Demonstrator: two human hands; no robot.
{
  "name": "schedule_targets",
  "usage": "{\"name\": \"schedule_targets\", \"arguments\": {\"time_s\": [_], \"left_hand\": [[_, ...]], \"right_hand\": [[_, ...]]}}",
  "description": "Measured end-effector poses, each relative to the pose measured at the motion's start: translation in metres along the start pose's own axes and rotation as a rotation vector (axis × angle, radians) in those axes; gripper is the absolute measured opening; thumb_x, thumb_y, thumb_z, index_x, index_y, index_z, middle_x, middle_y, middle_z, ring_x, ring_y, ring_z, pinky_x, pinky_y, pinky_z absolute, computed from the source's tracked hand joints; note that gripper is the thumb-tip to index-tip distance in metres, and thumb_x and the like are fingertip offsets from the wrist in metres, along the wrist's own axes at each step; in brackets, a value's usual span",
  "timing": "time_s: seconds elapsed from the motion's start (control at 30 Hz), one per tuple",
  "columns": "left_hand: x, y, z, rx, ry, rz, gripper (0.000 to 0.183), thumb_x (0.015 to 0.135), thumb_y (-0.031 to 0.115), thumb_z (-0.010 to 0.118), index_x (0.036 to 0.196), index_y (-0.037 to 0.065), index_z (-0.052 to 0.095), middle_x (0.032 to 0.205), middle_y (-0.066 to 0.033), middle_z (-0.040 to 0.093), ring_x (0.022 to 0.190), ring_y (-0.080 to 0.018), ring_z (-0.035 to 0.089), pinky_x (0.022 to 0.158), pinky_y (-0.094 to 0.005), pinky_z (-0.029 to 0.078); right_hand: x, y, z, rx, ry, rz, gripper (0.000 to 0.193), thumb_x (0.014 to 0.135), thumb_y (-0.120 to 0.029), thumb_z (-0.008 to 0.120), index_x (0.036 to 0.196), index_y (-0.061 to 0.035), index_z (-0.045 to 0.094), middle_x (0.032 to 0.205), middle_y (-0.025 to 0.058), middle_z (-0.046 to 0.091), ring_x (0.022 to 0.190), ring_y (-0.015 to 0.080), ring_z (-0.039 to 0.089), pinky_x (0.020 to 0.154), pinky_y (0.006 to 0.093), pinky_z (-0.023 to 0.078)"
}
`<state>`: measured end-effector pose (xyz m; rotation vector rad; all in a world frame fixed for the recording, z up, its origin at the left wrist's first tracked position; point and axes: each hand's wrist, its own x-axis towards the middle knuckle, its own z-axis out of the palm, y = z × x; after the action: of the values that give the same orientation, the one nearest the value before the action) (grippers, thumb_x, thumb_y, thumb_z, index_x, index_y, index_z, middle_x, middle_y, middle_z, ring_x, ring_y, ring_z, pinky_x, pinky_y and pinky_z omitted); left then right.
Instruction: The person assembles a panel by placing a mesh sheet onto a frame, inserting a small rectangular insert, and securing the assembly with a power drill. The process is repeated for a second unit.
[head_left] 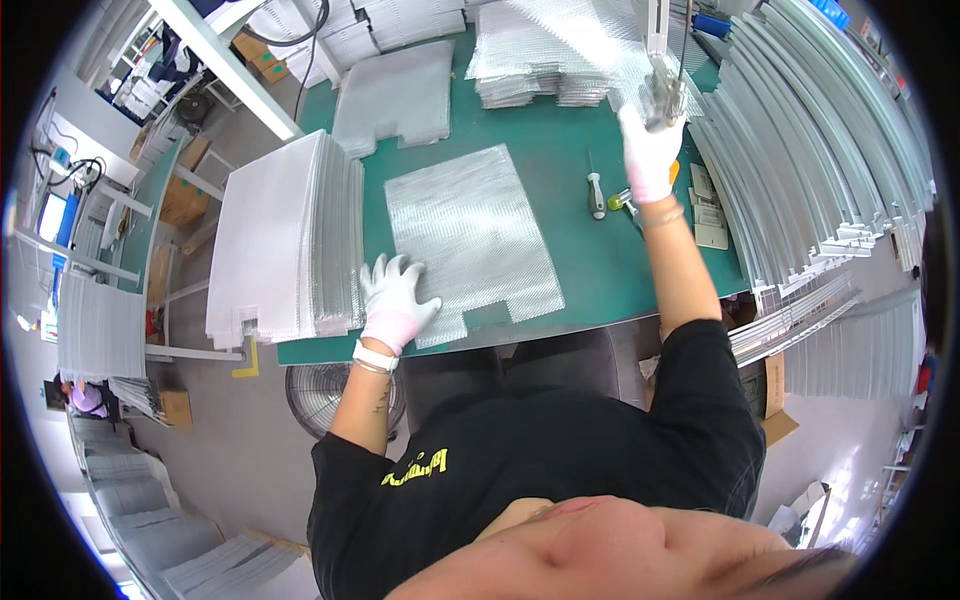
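Left grip (398, 302) wide, mesh sheet (475, 235) beneath its thumb; right grip (650, 145) at metal tool (668, 88), closure unclear.

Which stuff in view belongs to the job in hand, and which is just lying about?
In hand:
- single mesh sheet, at left hand
- metal device, at right hand
- tall mesh stack, likely

Apparently lying about:
- screwdriver
- floor fan

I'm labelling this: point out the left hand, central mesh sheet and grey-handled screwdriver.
Left hand (393, 297): head view, back of glove.
Central mesh sheet (475, 230): head view, middle.
Grey-handled screwdriver (597, 197): head view, handle.
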<state>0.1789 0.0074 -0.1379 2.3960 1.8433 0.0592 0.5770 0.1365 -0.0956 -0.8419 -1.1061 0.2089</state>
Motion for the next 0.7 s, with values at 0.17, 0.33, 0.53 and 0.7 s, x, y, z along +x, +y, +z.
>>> {"name": "schedule_targets", "arguments": {"time_s": [0.17,0.33,0.53,0.7], "left_hand": [[0.0,-0.004,0.012,-0.053,0.12,0.032,0.066,0.085,0.049,0.07,0.134,0.005,0.062,0.138,-0.0171,0.058,0.141,-0.0399,0.041,0.122,-0.0612,0.014],[-0.011,0.019,0.023,-1.153,0.234,0.176,0.071,0.094,0.057,0.064,0.138,0.003,0.057,0.138,-0.0134,0.059,0.135,-0.0318,0.049,0.119,-0.0502,0.028],[-0.02,0.084,0.028,-2.09,0.26,-0.193,0.049,0.1,0.011,0.063,0.145,0.003,0.045,0.135,-0.0099,0.056,0.115,-0.0183,0.058,0.097,-0.0347,0.05],[-0.031,0.074,0.018,-1.806,0.527,-0.104,0.054,0.099,0.003,0.059,0.15,0.003,0.041,0.14,-0.0144,0.054,0.119,-0.0214,0.06,0.098,-0.0327,0.054]], "right_hand": [[-0.116,-0.021,0.02,0.271,-0.203,-0.174,0.11,0.074,-0.009,0.087,0.161,-0.0024,0.019,0.163,0.024,0.03,0.15,0.0399,0.034,0.124,0.0534,0.028],[-0.211,-0.06,0.03,0.161,-0.28,-0.123,0.116,0.072,-0.039,0.093,0.158,-0.0008,0.026,0.156,0.0212,0.037,0.143,0.0381,0.042,0.12,0.0519,0.034],[-0.231,-0.115,0.028,-0.327,-0.445,-0.189,0.087,0.07,-0.029,0.085,0.144,-0.0026,0.048,0.146,0.0267,0.044,0.135,0.042,0.047,0.113,0.0519,0.04],[-0.19,-0.148,-0.008,-0.722,-0.345,-0.231,0.057,0.073,-0.024,0.079,0.127,-0.0098,0.067,0.135,0.0218,0.053,0.124,0.0401,0.048,0.11,0.0528,0.036]]}}
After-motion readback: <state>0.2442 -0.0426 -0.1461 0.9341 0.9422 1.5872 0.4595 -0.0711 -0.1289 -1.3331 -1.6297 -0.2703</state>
